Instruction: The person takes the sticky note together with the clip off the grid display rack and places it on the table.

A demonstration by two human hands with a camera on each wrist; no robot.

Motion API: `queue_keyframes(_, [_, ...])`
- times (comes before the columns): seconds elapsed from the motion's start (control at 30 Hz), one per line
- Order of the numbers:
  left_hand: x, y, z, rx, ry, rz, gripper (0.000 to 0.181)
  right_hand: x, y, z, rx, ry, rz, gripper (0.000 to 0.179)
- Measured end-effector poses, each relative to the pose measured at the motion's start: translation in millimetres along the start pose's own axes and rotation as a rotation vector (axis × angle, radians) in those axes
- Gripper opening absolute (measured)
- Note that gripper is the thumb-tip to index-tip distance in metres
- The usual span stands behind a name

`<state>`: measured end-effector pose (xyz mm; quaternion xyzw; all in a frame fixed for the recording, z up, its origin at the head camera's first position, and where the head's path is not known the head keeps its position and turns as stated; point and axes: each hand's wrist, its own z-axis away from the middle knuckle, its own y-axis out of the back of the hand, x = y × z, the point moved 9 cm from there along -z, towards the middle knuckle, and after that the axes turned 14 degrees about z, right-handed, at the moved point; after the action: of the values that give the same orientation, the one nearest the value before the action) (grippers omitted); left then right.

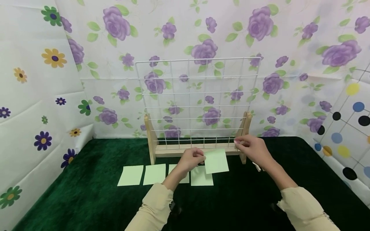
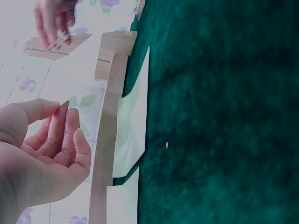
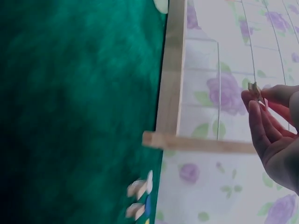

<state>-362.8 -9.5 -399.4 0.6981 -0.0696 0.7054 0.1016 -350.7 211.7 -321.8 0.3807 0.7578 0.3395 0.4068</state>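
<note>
My left hand (image 1: 188, 161) pinches a pale green square paper sheet (image 1: 217, 162) by its left edge, thumb against fingertips, in front of the rack's base. To the right, my right hand (image 1: 255, 150) is near the rack's right leg. Between its thumb and fingers it holds a small wooden clothespin (image 3: 253, 88), also visible in the left wrist view. Behind both hands stands a white wire grid rack (image 1: 189, 93) on a wooden stand (image 1: 173, 152). The held sheet overlaps a paper square (image 1: 199, 180) on the cloth in the head view.
More pale green squares lie in a row to the left, such as the leftmost square (image 1: 130, 175); my left hand partly hides one. Small wooden clothespins (image 3: 136, 188) with coloured pieces lie right of the stand. Dark green cloth (image 1: 86, 192) covers the table. Flowered sheeting (image 1: 179, 29) hangs behind.
</note>
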Motion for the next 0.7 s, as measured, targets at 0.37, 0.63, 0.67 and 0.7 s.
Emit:
queue_keyframes(0.37, [-3.6,-22.0,3.3,-0.050,0.030,0.025,0.009,65,-2,27.8,-0.225,-0.142,0.035,0.028])
queue_keyframes(0.63, [-10.5,-30.0,4.2,-0.006,0.068,-0.008,0.006,105,-5,44.5,-0.351,-0.186,-0.010,0.034])
queue_keyframes(0.67, [-10.8,-31.1,4.7,-0.005,0.069,-0.021,0.006,109,-4,46.6,-0.360,-0.195,-0.018,0.034])
queue_keyframes(0.7, [-11.0,-32.2,5.1,-0.005,0.068,-0.033,0.006,114,-3,48.2,-0.361,-0.195,-0.020,0.034])
